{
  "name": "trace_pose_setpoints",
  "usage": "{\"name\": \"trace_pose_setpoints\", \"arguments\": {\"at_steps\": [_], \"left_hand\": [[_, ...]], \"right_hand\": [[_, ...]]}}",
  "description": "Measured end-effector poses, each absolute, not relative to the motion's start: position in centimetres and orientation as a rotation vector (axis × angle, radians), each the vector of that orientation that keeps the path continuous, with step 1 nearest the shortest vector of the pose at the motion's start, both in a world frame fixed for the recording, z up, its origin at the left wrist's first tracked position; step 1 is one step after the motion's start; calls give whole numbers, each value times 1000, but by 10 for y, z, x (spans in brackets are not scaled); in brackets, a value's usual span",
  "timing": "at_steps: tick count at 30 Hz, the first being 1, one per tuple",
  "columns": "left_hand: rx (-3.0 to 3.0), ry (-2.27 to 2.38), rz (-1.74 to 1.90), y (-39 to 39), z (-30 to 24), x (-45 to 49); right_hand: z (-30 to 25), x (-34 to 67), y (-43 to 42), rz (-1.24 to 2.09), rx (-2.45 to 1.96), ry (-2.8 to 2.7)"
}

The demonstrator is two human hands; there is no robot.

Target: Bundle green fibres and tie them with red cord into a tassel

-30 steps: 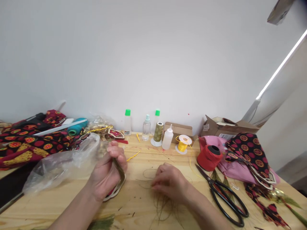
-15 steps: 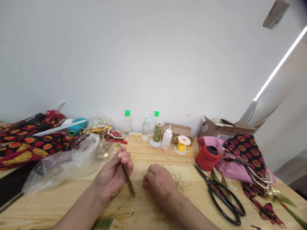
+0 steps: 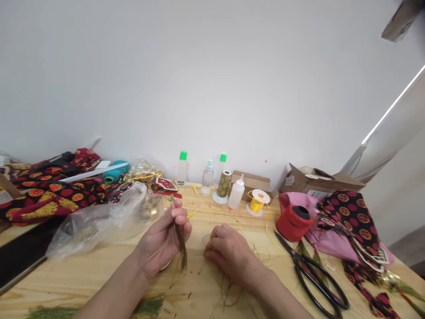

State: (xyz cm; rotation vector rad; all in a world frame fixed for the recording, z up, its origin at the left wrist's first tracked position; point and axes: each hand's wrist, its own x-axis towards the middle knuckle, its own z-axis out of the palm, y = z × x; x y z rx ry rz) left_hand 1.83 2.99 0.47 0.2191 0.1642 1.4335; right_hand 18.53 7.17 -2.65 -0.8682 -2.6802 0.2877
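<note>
My left hand (image 3: 162,241) is raised over the table's middle, thumb and fingers closed on the upper part of a green thread tassel (image 3: 182,250). The tassel's loose strands hang downward below the fingers, and its top end pokes out above them. My right hand (image 3: 229,248) rests low at the tabletop, a short way right of the tassel. Its fingers are curled together, and whatever they hold is hidden. Thin loose green threads (image 3: 229,292) lie around and under that hand. Part of another green thread bundle (image 3: 149,305) shows beneath my left forearm.
Black-handled scissors (image 3: 315,274) lie right, beside a red thread cone (image 3: 294,223). A yellow cord spool (image 3: 256,204), an olive thread spool (image 3: 225,184) and a white squeeze bottle (image 3: 236,193) stand behind. At left are a plastic bag (image 3: 96,221) and patterned fabric (image 3: 40,195).
The view has shifted slightly, so the scene sits further right. In my left hand the tassel now hangs more upright. My right hand stays low by the loose threads.
</note>
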Motion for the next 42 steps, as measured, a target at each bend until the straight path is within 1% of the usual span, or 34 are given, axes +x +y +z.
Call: {"name": "trace_pose_setpoints", "arguments": {"at_steps": [4, 8, 12, 18, 20, 24, 28, 34, 38, 42], "left_hand": [[219, 169, 1437, 30, 4, 18], [198, 193, 1424, 30, 5, 20], [208, 216, 1430, 29, 6, 22], [240, 270, 1430, 29, 4, 22], [244, 284, 1431, 30, 3, 21], [251, 300, 1429, 30, 1, 20], [264, 359, 1449, 32, 2, 20], [456, 652, 1600, 40, -1, 28], [637, 877, 1456, 41, -7, 44], [662, 912, 1345, 37, -14, 59]], "right_hand": [[-20, 196, 73, 411, -785, -2745], [-22, 197, 76, 398, -802, -2755], [-29, 189, 79, 296, -817, -2765], [-36, 182, 77, 0, -789, -2838], [-36, 182, 74, 9, -835, -2828], [-35, 185, 69, 274, -932, -2683], [-31, 191, 69, 558, -981, -2372], [-27, 196, 73, 946, -1008, -1899], [-25, 193, 71, 1131, -956, -1727], [-25, 189, 67, 1218, -890, -1654]]}}
